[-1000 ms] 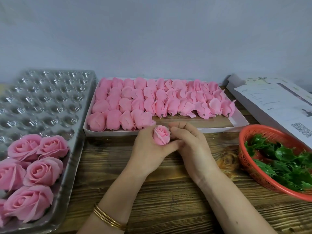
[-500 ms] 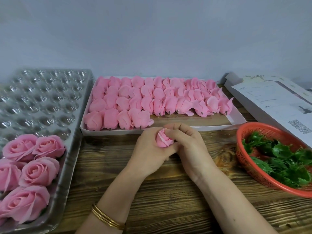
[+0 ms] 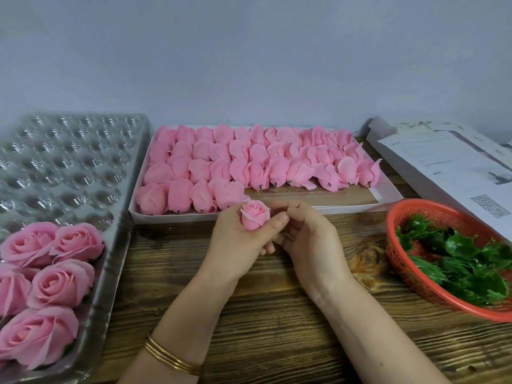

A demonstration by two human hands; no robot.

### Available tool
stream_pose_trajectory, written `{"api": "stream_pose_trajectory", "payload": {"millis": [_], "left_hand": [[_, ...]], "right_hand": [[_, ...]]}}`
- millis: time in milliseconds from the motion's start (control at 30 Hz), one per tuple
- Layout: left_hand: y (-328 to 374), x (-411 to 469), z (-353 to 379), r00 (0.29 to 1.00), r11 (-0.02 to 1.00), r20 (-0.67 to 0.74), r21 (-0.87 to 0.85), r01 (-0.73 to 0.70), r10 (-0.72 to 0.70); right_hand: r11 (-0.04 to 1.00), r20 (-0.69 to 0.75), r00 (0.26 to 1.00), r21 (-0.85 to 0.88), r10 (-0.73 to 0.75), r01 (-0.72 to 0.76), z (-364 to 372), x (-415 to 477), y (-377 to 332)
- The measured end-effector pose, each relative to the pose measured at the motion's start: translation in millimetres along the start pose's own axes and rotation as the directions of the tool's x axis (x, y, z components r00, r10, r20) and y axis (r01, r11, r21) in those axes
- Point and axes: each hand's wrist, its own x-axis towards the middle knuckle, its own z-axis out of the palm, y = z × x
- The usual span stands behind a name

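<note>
The rose sits in the left hand, raised a little over the middle of the surface, just in front of the near rim of the box of shut buds; its long axis stands nearly upright, the bloom facing up and toward the person, the base hidden in the grip. The left fingers curl round the lower half, the thumb pressed on the bud's right side. The right hand is the nearer free one; its fingers are curled close together just right of the bloom, and whether they pinch a petal cannot be told. One outer petal flares to the left, on the far side from them; spreading the petals likely means turning the bud or reaching across. Opened roses fill the tray at the left edge; a basket of green leaves stands at the right.
</note>
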Motion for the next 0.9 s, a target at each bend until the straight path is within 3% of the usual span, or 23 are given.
{"api": "stream_pose_trajectory", "payload": {"millis": [167,267,367,467,600,900], "left_hand": [[2,1,-3,0.997,0.992,0.007,-0.102,0.076,-0.075],[2,4,-2,0.995,0.981,-0.036,-0.174,0.09,-0.098],[2,4,0,0.992,0.977,-0.104,-0.208,0.055,-0.078],[1,4,1,0.99,0.98,-0.14,-0.201,0.003,-0.032],[3,2,4,0.992,0.984,-0.129,-0.178,-0.022,-0.001],[9,3,-4,0.997,0.95,0.035,-0.301,0.077,-0.069]], "right_hand": [[0.998,0.011,0.999,0.052,0.041,-0.042,-5,2,-1],[1.0,0.05,0.999,-0.013,0.019,-0.018,-5,1,1],[0.971,0.061,0.996,-0.229,-0.06,0.073,-1,-3,6],[0.879,0.074,0.987,-0.449,-0.142,0.161,4,-7,10],[0.804,0.085,0.971,-0.548,-0.222,0.232,9,-9,12],[0.812,0.144,0.957,-0.506,-0.253,0.291,7,-8,8]]}}
